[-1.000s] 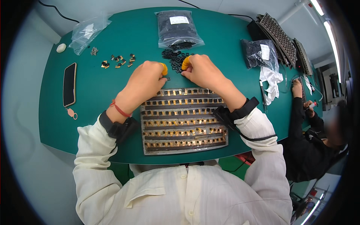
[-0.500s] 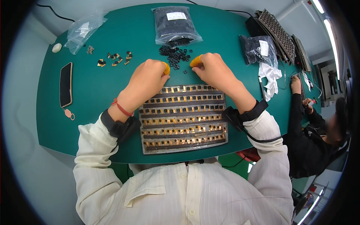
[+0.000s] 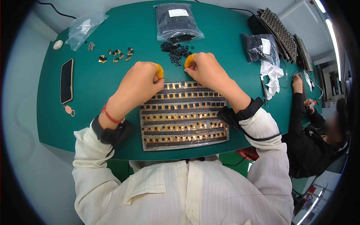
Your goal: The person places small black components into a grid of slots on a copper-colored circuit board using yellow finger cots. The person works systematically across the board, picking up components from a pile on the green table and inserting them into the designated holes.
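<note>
A grey tray (image 3: 221,139) with rows of small black parts on gold-coloured strips lies in front of me. My left hand (image 3: 139,83), a yellow cot on one finger, is closed in a pinch at the tray's far left corner. My right hand (image 3: 209,71), also with a yellow finger cot, is pinched closed just beyond the tray's far edge. It is nearest a heap of small black square parts (image 3: 175,52). Whatever either hand's fingertips hold is hidden or too small to make out.
Beyond the heap lies a clear bag (image 3: 174,28) of black parts; another bag (image 3: 255,48) lies right. Loose gold-and-black pieces (image 3: 118,56), a phone (image 3: 66,80) and an empty plastic bag (image 3: 84,30) are left. White tissue (image 3: 273,78), stacked trays (image 3: 277,32) and another person (image 3: 315,138) are right.
My left hand has drawn back and left toward the tray's far left corner. My right hand has shifted left and nearer, beside the heap's near edge. The view has tilted slightly.
</note>
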